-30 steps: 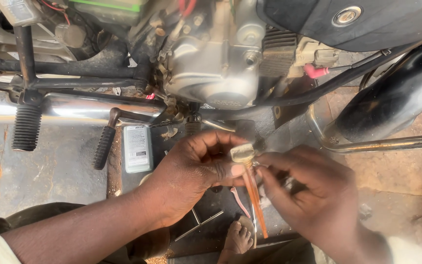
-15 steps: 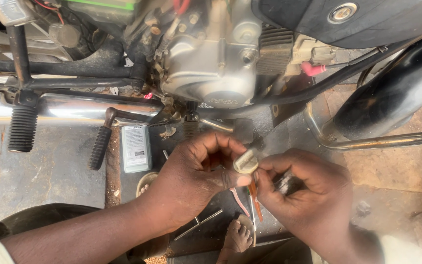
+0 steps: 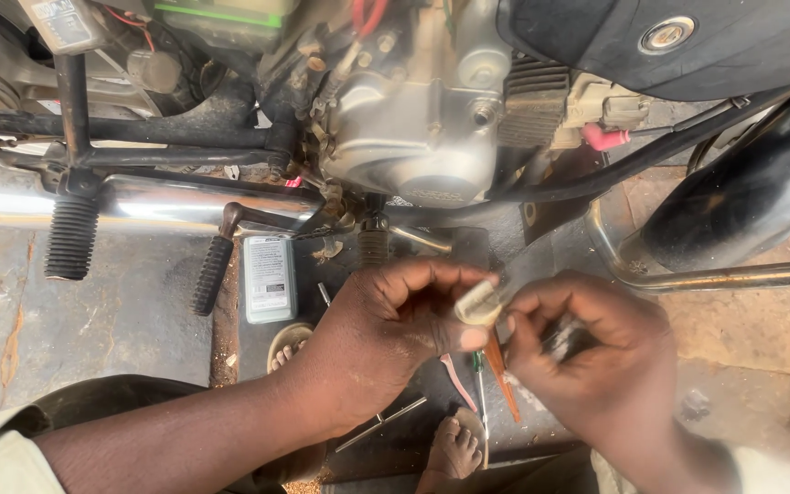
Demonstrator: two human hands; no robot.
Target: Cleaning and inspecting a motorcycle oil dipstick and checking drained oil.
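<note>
Left hand (image 3: 386, 320) pinches small pale plug (image 3: 479, 304) low beside motorbike engine (image 3: 413, 137). Right hand (image 3: 596, 357) closed on dark metal part (image 3: 561, 340), fingertips at plug. Grip thin; plug may slip, drop among tools (image 3: 482, 384) on floor.

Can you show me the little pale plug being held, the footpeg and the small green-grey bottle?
pale connector plug (image 3: 479, 304), head view, its ribbed body.
ribbed rubber footpeg (image 3: 71, 238), head view, mid-sleeve.
small bottle (image 3: 269, 278), head view, label face.

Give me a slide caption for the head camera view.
Left hand pinches a small pale connector against right hand, beneath a motorcycle engine.
</note>
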